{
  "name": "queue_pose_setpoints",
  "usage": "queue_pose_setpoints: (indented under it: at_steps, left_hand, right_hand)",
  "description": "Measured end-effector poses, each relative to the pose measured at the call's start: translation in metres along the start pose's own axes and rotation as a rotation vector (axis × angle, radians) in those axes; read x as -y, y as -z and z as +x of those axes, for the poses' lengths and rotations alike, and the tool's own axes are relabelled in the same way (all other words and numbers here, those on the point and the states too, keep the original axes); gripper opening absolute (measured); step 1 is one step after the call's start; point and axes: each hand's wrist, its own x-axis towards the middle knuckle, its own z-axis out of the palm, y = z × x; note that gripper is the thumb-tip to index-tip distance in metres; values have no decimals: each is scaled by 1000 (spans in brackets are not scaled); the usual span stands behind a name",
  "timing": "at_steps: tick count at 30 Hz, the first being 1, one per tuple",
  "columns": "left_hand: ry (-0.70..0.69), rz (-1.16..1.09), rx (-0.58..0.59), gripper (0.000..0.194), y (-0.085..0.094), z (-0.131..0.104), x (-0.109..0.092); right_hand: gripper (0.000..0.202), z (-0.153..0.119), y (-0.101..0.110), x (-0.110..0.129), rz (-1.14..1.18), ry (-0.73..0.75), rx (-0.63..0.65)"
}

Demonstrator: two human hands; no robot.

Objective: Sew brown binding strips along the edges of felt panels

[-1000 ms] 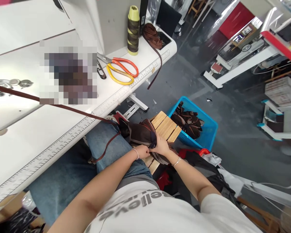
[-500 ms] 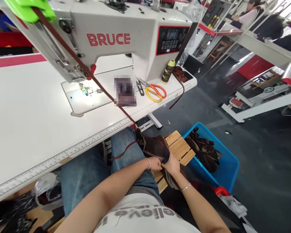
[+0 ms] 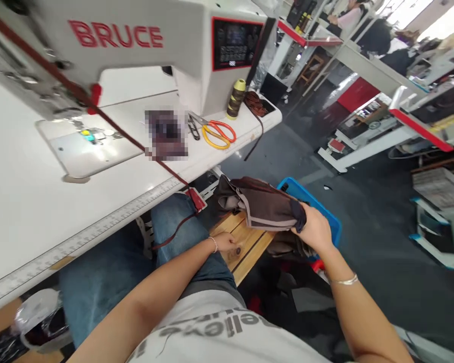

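Observation:
My right hand point(image 3: 316, 229) grips the dark end of a brown fabric piece point(image 3: 272, 204) with paler grey edging, holding it up over a slatted wooden bench point(image 3: 245, 242). The piece stretches left from my fingers, its far end folded and bunched. By my thigh, my left hand point(image 3: 226, 242) rests at the bench's near edge with fingers curled in; nothing shows in them. More brown fabric point(image 3: 287, 245) hangs beyond the bench, below my right hand. A narrow brown strip point(image 3: 124, 133) runs from the sewing machine point(image 3: 136, 60) over the table edge and onto my leg.
Orange-and-yellow-handled scissors point(image 3: 219, 135), black thread snips point(image 3: 193, 127) and a thread cone point(image 3: 236, 99) stand or lie on the white table point(image 3: 18, 201). A blue crate point(image 3: 293, 186) is partly hidden behind the held fabric. Other workstations and a person point(image 3: 348, 20) are farther right.
My right hand has moved right and lifted the brown fabric piece, which is now spread out. My left hand has come apart from it. The view has shifted to the right.

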Motion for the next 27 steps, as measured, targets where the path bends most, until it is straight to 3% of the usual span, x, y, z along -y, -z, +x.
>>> queue_pose_setpoints:
  at_steps: [8, 10, 12, 15, 18, 19, 21, 22, 24, 27]
  left_hand:
    - [21, 51, 34, 39, -6, 10, 8]
    - [16, 54, 24, 40, -6, 10, 8]
    - [10, 54, 11, 42, -7, 12, 7]
    - [7, 51, -9, 42, -8, 14, 6]
    - [10, 51, -32, 43, -10, 14, 5]
    - [13, 50, -42, 42, -10, 14, 5]
    - [20, 46, -60, 42, -11, 13, 4]
    - [24, 44, -68, 42, -10, 13, 3]
    - [28, 44, -81, 41, -9, 11, 1]
    - [26, 48, -88, 38, -7, 8, -4]
  right_hand:
    - [55, 11, 113, -110, -337, -233, -220]
    - [52, 8, 127, -141, -398, -288, -281]
    - [51, 4, 126, -166, -436, -312, -336]
    - [52, -5, 90, -187, -442, -365, -303]
    - [62, -20, 20, -179, -398, -472, -56]
    - [63, -28, -6, -169, -370, -508, 37]
    - [49, -48, -55, -143, -269, -581, 307]
    - [42, -61, -77, -128, -232, -586, 382]
    - [35, -89, -112, -95, -172, -587, 474]
    - [29, -136, -141, -45, -88, -616, 557]
